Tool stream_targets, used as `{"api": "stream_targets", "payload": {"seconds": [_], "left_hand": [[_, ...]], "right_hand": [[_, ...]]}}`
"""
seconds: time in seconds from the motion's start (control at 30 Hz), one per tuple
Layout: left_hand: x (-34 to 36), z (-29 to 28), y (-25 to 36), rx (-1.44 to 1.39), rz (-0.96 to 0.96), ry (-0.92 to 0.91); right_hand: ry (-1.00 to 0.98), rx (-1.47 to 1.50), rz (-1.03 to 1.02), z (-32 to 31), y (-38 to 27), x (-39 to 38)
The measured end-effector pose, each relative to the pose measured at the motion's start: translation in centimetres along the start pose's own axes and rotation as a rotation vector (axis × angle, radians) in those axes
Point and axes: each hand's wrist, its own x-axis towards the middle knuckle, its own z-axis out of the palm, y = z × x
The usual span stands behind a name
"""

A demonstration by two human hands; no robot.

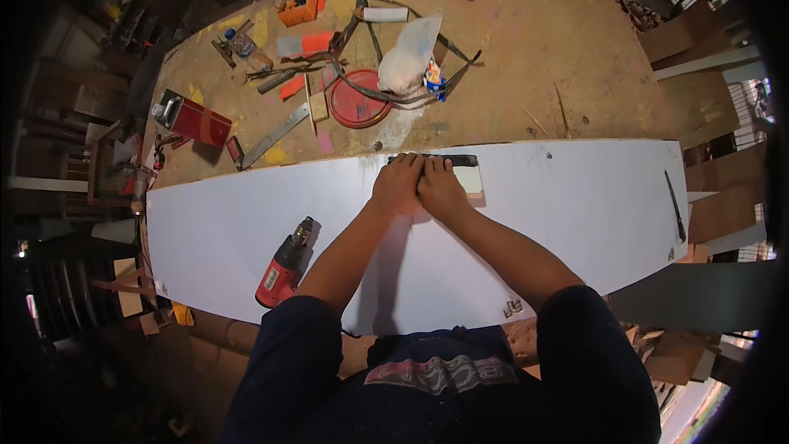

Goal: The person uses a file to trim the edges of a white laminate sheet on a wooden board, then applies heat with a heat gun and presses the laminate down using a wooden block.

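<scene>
A long white board (320, 185) lies across the near side of the workbench. At its far edge, both my hands are pressed down side by side on a small cream block with a black strip (462, 161) along its far side. My left hand (399, 183) curls its fingers over the strip's left end, hiding that part. Against it, my right hand (442, 190) also has its fingers bent over the strip; the block's right end shows beside it. A red and black heat gun (284, 267) lies on the board left of my left forearm.
Beyond the board are a red round lid (358, 100), a white bag (409, 56), tangled dark strips (460, 74), a metal square (275, 136), a red can (197, 119) and an orange box (300, 0). A thin black stick (675, 205) and small metal pieces (512, 308) lie on the board.
</scene>
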Motion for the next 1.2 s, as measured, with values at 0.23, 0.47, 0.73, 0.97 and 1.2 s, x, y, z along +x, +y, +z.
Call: {"api": "stream_targets", "payload": {"seconds": [0.23,0.47,0.73,0.97,1.2], "left_hand": [[-3.1,-0.1,2.1,-0.052,-0.133,-0.167],[-18.4,0.1,13.2,-0.177,-0.138,-0.352],[-12.9,0.8,8.9,-0.083,-0.025,-0.151],[-6.1,1.2,4.4,-0.077,-0.023,-0.080],[-1.0,1.5,-0.2,0.004,0.083,0.087]], "right_hand": [[-0.254,0.149,0.033,-0.8,-1.5,-2.6],[-0.267,0.153,-0.064,-8.0,-11.5,-20.2],[-0.147,0.082,-0.036,-3.7,-7.7,-14.4],[-0.082,-0.031,-0.041,-1.7,-3.2,-7.2],[-0.002,-0.079,-0.022,-0.2,-0.5,-1.5]]}}
